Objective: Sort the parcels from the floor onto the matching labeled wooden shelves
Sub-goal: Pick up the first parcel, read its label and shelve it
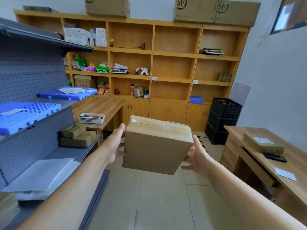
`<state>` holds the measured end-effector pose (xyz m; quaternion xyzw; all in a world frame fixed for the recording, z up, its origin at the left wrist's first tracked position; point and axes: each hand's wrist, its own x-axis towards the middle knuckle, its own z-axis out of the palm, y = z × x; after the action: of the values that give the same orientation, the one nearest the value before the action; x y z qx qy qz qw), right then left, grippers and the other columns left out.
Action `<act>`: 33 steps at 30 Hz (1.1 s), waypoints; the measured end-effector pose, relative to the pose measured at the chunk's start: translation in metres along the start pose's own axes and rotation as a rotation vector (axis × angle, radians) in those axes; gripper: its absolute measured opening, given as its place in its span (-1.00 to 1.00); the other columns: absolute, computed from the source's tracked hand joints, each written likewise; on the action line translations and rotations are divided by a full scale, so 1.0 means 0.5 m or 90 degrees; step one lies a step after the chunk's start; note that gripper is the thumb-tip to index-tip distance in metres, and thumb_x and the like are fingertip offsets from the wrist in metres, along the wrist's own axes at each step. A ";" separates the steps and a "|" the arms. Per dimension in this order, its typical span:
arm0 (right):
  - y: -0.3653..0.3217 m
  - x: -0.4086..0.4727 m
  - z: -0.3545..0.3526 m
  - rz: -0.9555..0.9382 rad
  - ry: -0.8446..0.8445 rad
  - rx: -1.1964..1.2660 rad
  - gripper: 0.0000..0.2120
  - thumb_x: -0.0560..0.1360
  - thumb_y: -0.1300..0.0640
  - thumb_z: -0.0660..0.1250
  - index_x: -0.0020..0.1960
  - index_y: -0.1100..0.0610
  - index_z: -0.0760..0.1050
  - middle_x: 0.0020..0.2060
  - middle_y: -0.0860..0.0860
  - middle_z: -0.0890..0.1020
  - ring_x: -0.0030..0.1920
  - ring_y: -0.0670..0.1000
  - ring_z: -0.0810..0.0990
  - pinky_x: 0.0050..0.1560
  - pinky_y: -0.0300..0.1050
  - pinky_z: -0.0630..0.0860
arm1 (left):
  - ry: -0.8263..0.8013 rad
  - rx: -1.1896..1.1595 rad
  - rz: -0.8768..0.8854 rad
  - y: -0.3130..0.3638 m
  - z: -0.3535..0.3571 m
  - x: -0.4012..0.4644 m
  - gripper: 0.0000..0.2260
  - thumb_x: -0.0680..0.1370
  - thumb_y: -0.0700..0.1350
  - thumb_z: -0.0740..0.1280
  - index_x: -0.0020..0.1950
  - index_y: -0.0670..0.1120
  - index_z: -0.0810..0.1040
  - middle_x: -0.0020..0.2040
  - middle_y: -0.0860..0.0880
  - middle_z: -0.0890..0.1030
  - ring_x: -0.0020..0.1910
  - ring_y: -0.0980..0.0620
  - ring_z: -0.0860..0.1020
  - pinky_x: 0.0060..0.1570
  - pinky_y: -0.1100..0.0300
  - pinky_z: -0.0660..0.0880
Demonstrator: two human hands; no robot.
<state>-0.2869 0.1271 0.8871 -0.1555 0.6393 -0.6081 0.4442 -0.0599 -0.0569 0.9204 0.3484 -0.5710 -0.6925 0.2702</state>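
I hold a plain brown cardboard parcel [157, 145] with a taped top out in front of me, above the tiled floor. My left hand [114, 145] presses its left side, and my right hand [197, 156] supports its right side and lower corner. Straight ahead stands the big wooden shelf unit [174, 54] against the back wall. Two small white labels are stuck on its shelf edges: one label [154, 78] in the middle column and another label [195, 81] in the right column. The compartments near those labels hold nothing.
A grey metal rack [33, 67] with blue pallets and parcels runs along my left. A wooden table [99, 107] with a white basket sits ahead left. A desk [269, 155] with a parcel and phone is at right, stacked black crates [222, 120] behind it.
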 end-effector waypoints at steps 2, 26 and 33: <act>-0.005 0.001 0.007 -0.018 -0.022 -0.006 -0.30 0.45 -0.42 -0.13 0.45 -0.07 0.23 0.22 0.19 0.56 0.27 0.17 0.46 0.38 0.26 0.20 | 0.000 -0.007 0.018 0.012 -0.002 -0.007 -0.63 0.51 0.27 0.15 0.19 0.08 0.41 0.11 0.00 0.54 0.19 -0.12 0.46 0.18 -0.28 0.42; -0.045 -0.035 0.027 -0.059 -0.128 -0.037 -0.61 0.54 -0.21 0.02 0.24 -0.15 0.45 0.14 0.19 0.62 0.14 0.18 0.60 0.21 0.19 0.46 | -0.006 0.024 0.227 0.007 -0.070 -0.039 -0.45 0.40 -0.56 0.15 0.11 0.05 0.49 0.10 0.03 0.59 0.14 0.06 0.53 -0.10 0.20 0.50; -0.039 -0.041 0.031 -0.079 -0.125 0.019 -0.63 0.52 -0.05 0.23 0.31 -0.01 0.38 0.13 0.20 0.63 0.05 0.20 0.63 0.09 0.11 0.56 | -0.002 -0.044 0.208 0.009 -0.064 -0.051 -0.59 0.50 -0.44 0.10 0.08 -0.01 0.52 0.04 -0.03 0.62 0.07 0.00 0.55 -0.03 0.06 0.51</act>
<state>-0.2705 0.1280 0.9150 -0.2470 0.5730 -0.6256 0.4683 -0.0192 -0.0573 0.9257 0.2401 -0.5960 -0.6594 0.3902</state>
